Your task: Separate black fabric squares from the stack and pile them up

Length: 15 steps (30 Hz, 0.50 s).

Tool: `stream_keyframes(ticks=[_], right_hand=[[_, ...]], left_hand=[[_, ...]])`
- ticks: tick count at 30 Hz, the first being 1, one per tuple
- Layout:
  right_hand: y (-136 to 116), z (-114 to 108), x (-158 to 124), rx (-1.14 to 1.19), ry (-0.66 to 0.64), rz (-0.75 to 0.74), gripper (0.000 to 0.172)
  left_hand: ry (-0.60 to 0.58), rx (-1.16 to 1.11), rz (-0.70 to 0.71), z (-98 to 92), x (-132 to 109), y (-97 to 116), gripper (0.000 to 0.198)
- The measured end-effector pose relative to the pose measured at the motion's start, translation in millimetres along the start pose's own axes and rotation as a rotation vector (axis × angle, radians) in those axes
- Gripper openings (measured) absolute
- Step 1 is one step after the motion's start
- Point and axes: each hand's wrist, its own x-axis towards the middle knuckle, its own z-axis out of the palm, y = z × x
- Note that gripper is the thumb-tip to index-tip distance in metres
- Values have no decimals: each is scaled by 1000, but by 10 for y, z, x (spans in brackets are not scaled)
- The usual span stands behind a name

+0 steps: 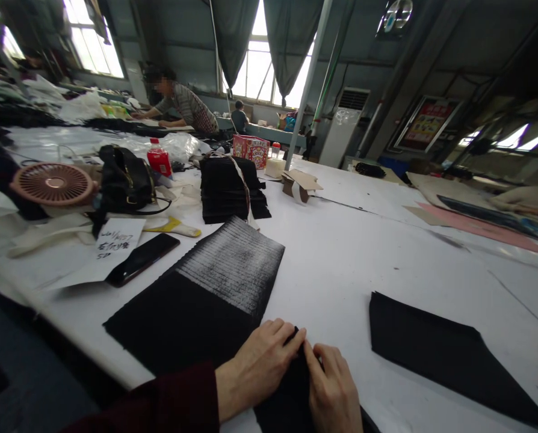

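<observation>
Two bare hands, fingertips nearly meeting: the left hand (264, 361), below a dark maroon sleeve (179, 400), and the right hand (336, 388), both pinching the upper end of one black cloth piece (289, 394) at the near side of a broad white tabletop (332, 258). The fingers' undersides are hidden.

Immediately beyond, left of the hands: one fanned stack of black cloth pieces (183, 319), its far part stepped in grey-white lines. Right, well apart: one flat, angular black cloth pile (426, 346).

Behind the fanned stack: one tall bundle of folded black cloth (215, 189), bound with a pale strip (243, 183).

Left side: one black smartphone (143, 258) lying beside a white handwritten paper sheet (122, 236); one round pink fan (55, 183); one black handbag (127, 180); one red-labelled bottle (159, 161).

Farther back: one red patterned box (251, 150); one co-worker in a striped top (188, 105), leaning over the table.
</observation>
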Motion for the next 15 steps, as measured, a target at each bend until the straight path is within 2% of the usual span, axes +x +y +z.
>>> stream_keyframes(ticks=[8, 15], right_hand=[[114, 92, -79, -38, -54, -74, 45], [101, 74, -49, -46, -62, -79, 47]], left_hand=[[20, -63, -40, 61, 16, -28, 33], [8, -53, -54, 68, 34, -32, 35]])
